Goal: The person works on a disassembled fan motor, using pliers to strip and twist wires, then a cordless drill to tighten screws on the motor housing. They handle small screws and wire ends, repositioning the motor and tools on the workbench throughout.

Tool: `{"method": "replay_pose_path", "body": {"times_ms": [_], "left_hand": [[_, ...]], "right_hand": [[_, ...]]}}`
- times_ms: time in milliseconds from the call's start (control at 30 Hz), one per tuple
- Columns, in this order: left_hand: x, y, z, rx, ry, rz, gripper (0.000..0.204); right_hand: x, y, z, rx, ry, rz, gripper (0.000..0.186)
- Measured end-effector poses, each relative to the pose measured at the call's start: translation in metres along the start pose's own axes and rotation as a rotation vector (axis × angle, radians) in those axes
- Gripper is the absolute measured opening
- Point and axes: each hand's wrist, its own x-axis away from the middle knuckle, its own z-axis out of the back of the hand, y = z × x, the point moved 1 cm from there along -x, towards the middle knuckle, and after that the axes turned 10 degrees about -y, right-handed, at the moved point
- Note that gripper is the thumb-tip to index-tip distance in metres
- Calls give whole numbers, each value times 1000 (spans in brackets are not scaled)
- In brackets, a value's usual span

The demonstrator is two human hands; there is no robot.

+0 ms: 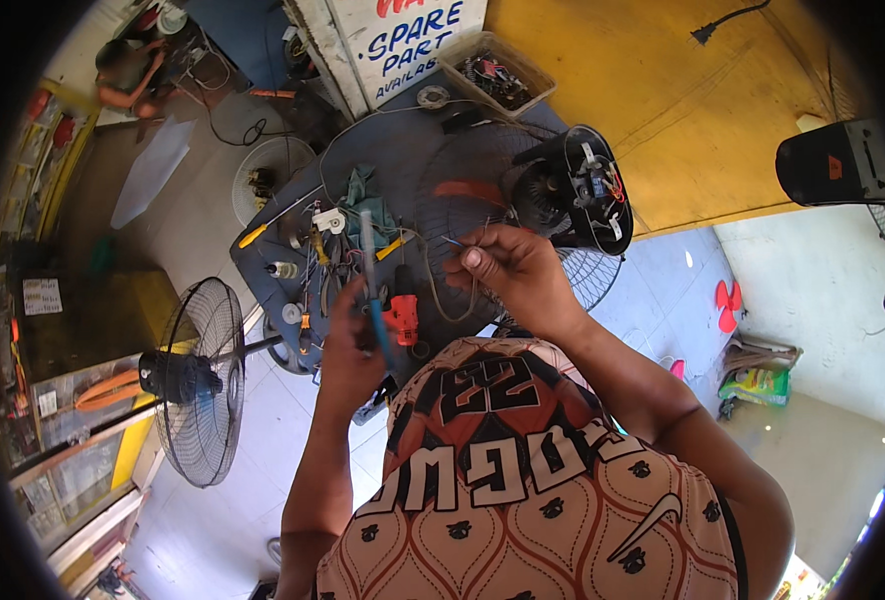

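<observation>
My left hand (351, 345) holds a long blue-and-silver tool (378, 315), blurred, above the cluttered dark work table (263, 260). My right hand (508, 275) pinches a thin wire end (452, 240), with a cord looping below it. Behind it lies a round wire fan guard (443, 180). An opened black fan housing (588, 190) with exposed wiring stands to its right. Between my hands is a red power tool (403, 318). Screwdrivers (254, 235), a white part (329, 219) and a green cloth (363, 190) lie further left.
A pedestal fan (199, 380) stands left, near glass display cases (93, 300). A bin of parts (495, 78) sits beside a signboard (403, 30) and yellow surface (653, 100). Another person (128, 80) is at upper left. Red fan blades (728, 300) lean at right.
</observation>
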Motion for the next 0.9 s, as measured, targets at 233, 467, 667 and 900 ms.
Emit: {"method": "replay_pose_path", "body": {"times_ms": [233, 467, 667, 900], "left_hand": [[-7, 65, -23, -239, -129, -345, 83], [-7, 72, -22, -169, -257, -277, 83], [-6, 61, -28, -125, -291, -306, 80], [-4, 51, -32, -205, -234, -326, 78]], "right_hand": [[2, -12, -3, 140, -83, 16, 21], [8, -19, 3, 241, -131, 27, 20], [8, -13, 7, 123, -213, 84, 18], [16, -7, 4, 81, -191, 140, 16]]}}
